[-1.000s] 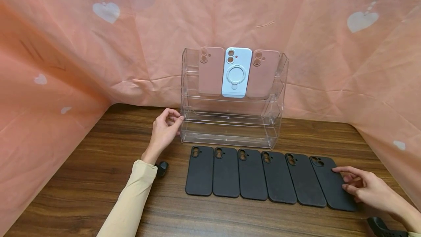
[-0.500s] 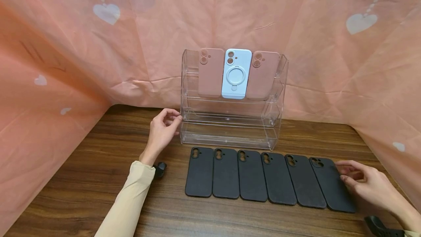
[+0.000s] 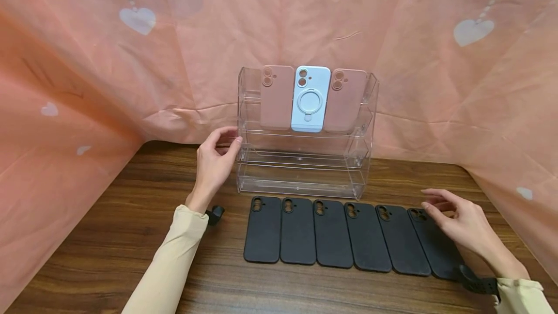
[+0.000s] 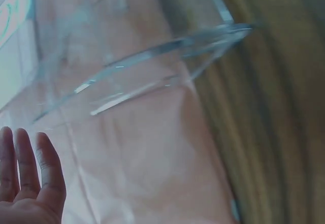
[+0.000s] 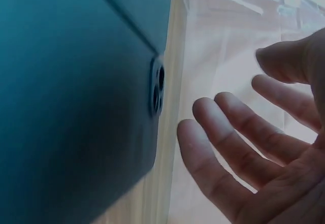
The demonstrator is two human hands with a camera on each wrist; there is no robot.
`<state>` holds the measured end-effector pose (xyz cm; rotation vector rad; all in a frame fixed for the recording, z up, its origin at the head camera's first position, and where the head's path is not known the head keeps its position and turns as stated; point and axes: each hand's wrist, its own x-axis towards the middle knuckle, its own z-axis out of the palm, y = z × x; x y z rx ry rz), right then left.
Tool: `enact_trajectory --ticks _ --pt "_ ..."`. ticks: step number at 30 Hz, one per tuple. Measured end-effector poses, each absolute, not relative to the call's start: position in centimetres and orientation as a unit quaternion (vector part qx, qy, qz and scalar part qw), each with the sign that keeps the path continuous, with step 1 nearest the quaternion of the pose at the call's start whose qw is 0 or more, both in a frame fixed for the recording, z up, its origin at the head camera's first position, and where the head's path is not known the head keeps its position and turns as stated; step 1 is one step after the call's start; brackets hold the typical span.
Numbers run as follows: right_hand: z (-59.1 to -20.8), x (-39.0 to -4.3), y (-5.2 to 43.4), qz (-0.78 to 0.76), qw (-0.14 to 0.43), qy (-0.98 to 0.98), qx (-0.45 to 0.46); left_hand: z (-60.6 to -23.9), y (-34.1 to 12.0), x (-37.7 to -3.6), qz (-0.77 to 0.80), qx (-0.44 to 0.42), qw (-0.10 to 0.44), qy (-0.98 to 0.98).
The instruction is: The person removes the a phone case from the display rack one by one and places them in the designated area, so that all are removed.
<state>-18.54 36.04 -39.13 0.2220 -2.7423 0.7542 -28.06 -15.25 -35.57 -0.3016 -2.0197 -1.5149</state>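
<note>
A clear acrylic rack [image 3: 301, 168] stands at the back of the wooden table, also seen as the clear rack [image 4: 152, 61] in the left wrist view. Its top tier holds two pink phone cases [image 3: 276, 97] and a light blue one [image 3: 310, 98] between them. Several black phone cases [image 3: 333, 234] lie in a row in front of it. My left hand [image 3: 231, 138] is by the rack's left wall; the left wrist view shows its fingers [image 4: 28, 178] straight. My right hand [image 3: 431, 202] hovers with relaxed fingers over the rightmost black case [image 3: 436, 251], holding nothing. The right wrist view shows its fingers [image 5: 228, 158] beside that case [image 5: 76, 107].
A pink cloth with white hearts [image 3: 139, 18] hangs behind and down both sides of the table [image 3: 109, 236]. Black wrist straps show by my left sleeve [image 3: 215, 214] and right sleeve [image 3: 477, 282]. Bare wood lies left of the case row.
My right hand has lifted off the rightmost black case and moved up toward its camera end. My left hand has slid slightly higher along the rack's left wall.
</note>
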Motion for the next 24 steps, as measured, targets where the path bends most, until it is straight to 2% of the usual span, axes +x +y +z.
enact_trajectory --ticks 11,24 --pt "-38.8 -20.8 31.9 0.295 0.188 -0.93 0.118 -32.3 -13.7 -29.2 -0.55 -0.141 0.272 -0.777" --pt "-38.9 -23.0 27.5 0.355 0.183 -0.911 0.1 -29.8 -12.1 -31.3 -0.515 -0.114 0.237 -0.816"
